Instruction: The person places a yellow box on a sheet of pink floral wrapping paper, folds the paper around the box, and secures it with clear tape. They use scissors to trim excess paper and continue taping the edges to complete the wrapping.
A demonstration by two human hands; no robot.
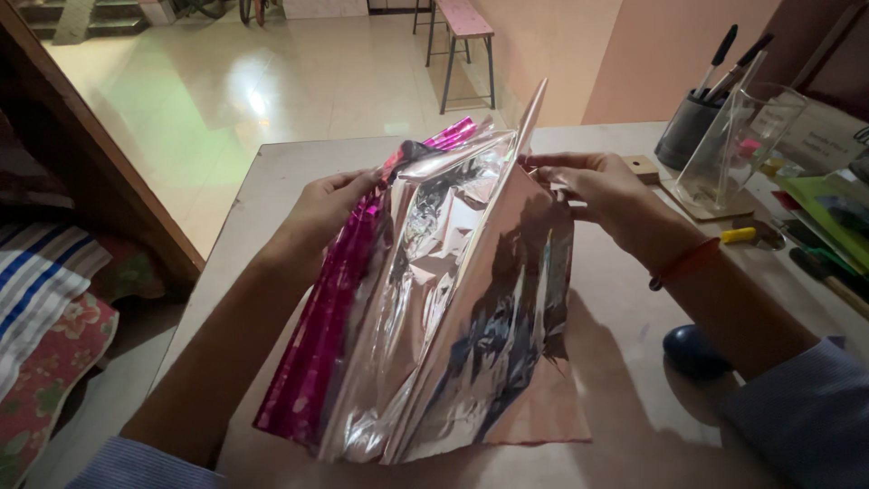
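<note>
Gripping the far top edge of the stack, your left hand (319,210) had its fingers curled over the magenta foil sheets (330,317), clenched on them near the upper corner. Your right hand (605,192) pinched the top edge of the silver foil sheets (434,299) between thumb and fingers, a red thread band on that wrist. Between the two hands you held the whole bundle upright, its lower edges resting on the pale table (625,362) just in front of you.

By the look of it, the foil was very light, thin and limp, so it would have sagged and fanned apart unless held at the top edge on both sides, as you were doing. It seemed slippery sheet against sheet, and easy to crease or tear, so a flat pinch near the corners would have suited it better than a squeeze in the middle.

The silver sheets were mirror-bright, wrinkled and full of dark reflections; the magenta ones carried a glinting pattern. Farther out on the right stood a dark pen holder (685,127) and a clear stand (738,149), with a dark blue rounded object (692,351) near your right forearm.
</note>
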